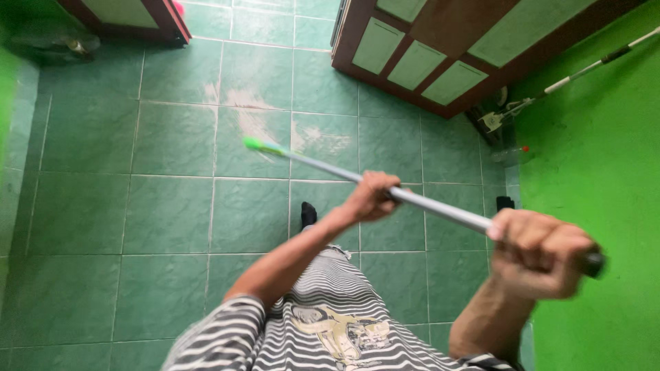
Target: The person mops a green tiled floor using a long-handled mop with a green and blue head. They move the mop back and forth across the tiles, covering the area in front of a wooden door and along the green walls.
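While the left hand [371,196] grips mid-pole [330,168], the right hand [536,251] (blurred) clenches its end; both arms outstretched.

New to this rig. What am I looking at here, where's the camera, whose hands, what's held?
There is one picture, from a camera worn on a person's head, looking down past a striped shirt to a green tiled floor. Both bare hands belong to that person. The left hand grips a long grey pole partway along; the right hand grips near its dark end. The pole's far tip is bright green and blurred. Whitish smears show on the tiles. A wooden door with pale panels stands at top, and another long-handled tool leans on the green wall.
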